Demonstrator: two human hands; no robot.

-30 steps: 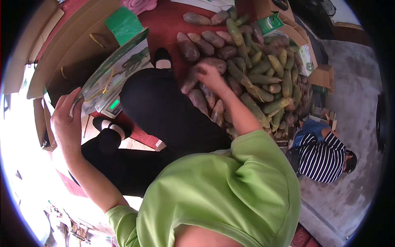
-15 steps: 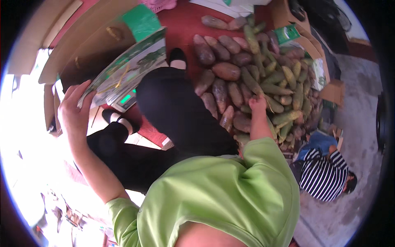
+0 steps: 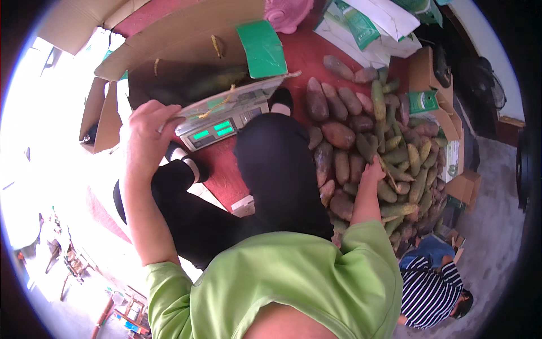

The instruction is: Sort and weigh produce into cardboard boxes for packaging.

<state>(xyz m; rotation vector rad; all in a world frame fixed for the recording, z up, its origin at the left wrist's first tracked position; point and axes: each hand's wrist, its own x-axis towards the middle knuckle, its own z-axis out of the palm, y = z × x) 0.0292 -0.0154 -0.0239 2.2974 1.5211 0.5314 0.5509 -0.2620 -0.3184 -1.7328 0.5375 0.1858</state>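
Observation:
My left hand [image 3: 145, 133] is closed on the near corner of a printed box flap [image 3: 226, 101] with a yellow cord handle. The flap belongs to a large open cardboard box [image 3: 186, 34]; dark shapes inside it are hard to make out. Below the flap is a scale [image 3: 212, 133] with lit green displays. My right hand [image 3: 372, 171] is over the pile at the right, its fingers closed round the lower end of a long green vegetable [image 3: 367, 146]. Around it lie purple-brown tuber-like vegetables [image 3: 339, 135] and more green ones [image 3: 415, 161].
White and green bags [image 3: 367, 31] and a pink plastic item [image 3: 288, 14] lie on the red floor covering at the far side. An open carton [image 3: 446, 96] stands beyond the pile. At the lower right a person in a striped top [image 3: 432, 291] is bent down.
The view has shifted, so the box and pile appear farther right. More of the scale shows. The green vegetable at my right hand has tilted up and looks shorter. My left hand keeps the flap.

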